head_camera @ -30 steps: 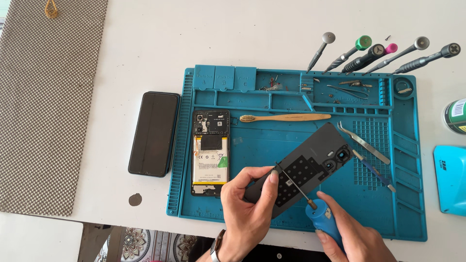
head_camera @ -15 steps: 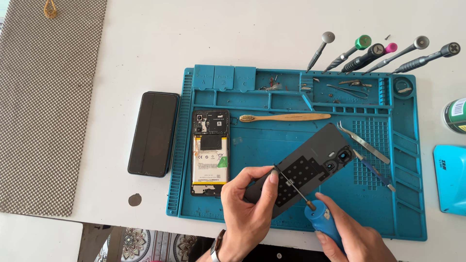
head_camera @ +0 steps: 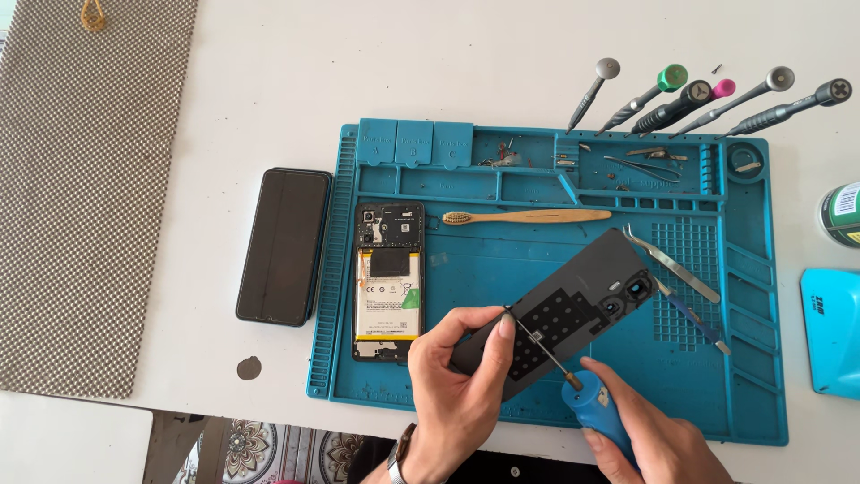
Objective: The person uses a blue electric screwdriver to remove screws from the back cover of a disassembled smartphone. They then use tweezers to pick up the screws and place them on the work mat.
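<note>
My left hand (head_camera: 457, 381) pinches the near end of a dark phone back cover (head_camera: 573, 309) that lies slantwise on the blue work mat (head_camera: 537, 403). My right hand (head_camera: 649, 439) grips a blue-handled screwdriver (head_camera: 587, 403); its thin shaft reaches up-left to the cover's edge by my left thumb. An opened phone (head_camera: 387, 280) with its battery showing lies on the mat's left part.
A black phone (head_camera: 283, 245) lies face down left of the mat. A bamboo toothbrush (head_camera: 528, 217), tweezers (head_camera: 672, 264) and small parts sit on the mat. Several screwdrivers (head_camera: 699, 94) lie beyond it. A grey mesh mat (head_camera: 85, 179) is far left, a blue box (head_camera: 833, 332) far right.
</note>
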